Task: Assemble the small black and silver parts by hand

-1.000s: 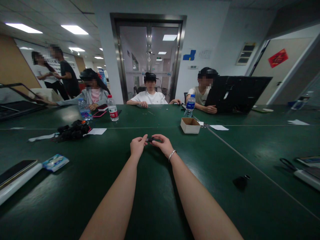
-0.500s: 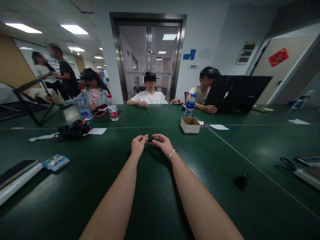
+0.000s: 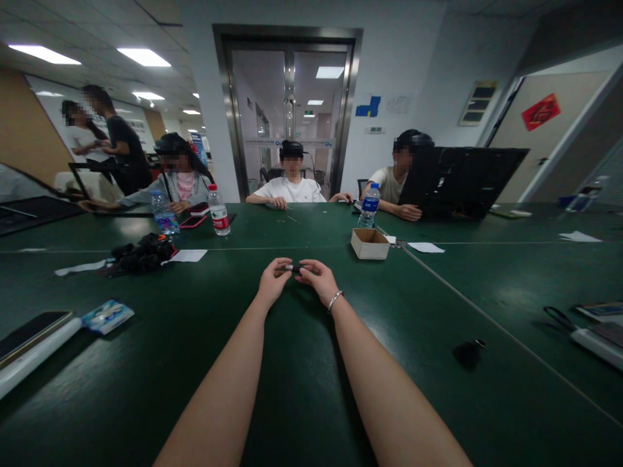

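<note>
One dark cylinder [image 3: 294, 268], left hand [image 3: 273, 283] and right hand [image 3: 319, 283] pinching its ends, inside far edge of table [image 3: 302, 363]. Not set down yet; remainder unclear.

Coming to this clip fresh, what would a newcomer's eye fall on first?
Probably the left hand and right hand, meeting at centre around a small dark object. Next, the large black panel across the table, to the right, and the red paper on the door beyond.
</note>
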The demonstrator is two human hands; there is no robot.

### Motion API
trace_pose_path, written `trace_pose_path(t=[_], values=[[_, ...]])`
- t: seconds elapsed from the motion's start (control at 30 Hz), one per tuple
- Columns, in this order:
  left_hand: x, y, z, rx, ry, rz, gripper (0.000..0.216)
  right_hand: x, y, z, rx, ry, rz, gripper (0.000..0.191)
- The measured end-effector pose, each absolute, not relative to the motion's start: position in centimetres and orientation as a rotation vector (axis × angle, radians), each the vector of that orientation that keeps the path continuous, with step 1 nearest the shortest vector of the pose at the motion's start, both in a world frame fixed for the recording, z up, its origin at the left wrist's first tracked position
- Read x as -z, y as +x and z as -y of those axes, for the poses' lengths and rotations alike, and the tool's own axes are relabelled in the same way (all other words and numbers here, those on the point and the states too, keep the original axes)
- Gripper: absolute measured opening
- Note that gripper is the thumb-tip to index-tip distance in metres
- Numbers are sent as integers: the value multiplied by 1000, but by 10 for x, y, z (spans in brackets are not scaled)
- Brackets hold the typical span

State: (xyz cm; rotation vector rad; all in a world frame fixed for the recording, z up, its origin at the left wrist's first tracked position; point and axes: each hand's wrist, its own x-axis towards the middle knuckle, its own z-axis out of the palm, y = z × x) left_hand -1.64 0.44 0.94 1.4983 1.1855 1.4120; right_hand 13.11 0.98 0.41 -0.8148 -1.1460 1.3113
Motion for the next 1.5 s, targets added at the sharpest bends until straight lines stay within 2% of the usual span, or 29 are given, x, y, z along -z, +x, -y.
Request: trace_pose_path(t=[0.07, 0.23, 0.33, 0.43, 0.5, 0.6, 1.03, 1.13, 1.23, 1.37, 1.5], values=[[-10, -17, -5, -1413, 1448, -1202, 39, -4, 131, -10, -1318, -815, 1146, 39], [-9, -17, -7, -1376, 1435, -1182, 32, -3, 132, -11, -1311, -822, 1149, 37], [-6, -17, -8, -1401, 1408, -1141, 40, -2, 132, -12, -1311, -821, 1155, 36], [-4, -17, -9, -1332, 1368, -1270, 35, -2, 132, -12, -1314, -831, 1165, 34], [-4, -17, -9, -1361, 1440, -1217, 31, -2, 132, -12, -1315, -831, 1149, 33], [-5, -18, -9, -1418, 1419, -1154, 39, -2, 132, -13, -1322, -828, 1136, 33], [-7, -19, -10, -1338, 1336, -1201, 27, -1, 132, -13, -1313, -828, 1150, 32], [-6, -19, -11, -1420, 1318, -1099, 36, 0, 132, -13, -1319, -814, 1147, 33], [-4, -20, -12, -1346, 1233, -1130, 33, 0, 132, -14, -1318, -820, 1165, 33], [-6, -22, -9, -1277, 1399, -1129, 26, 0, 132, -14, -1312, -831, 1160, 32], [-9, -24, -7, -1317, 1439, -1088, 34, 0, 133, -14, -1317, -839, 1153, 33]])
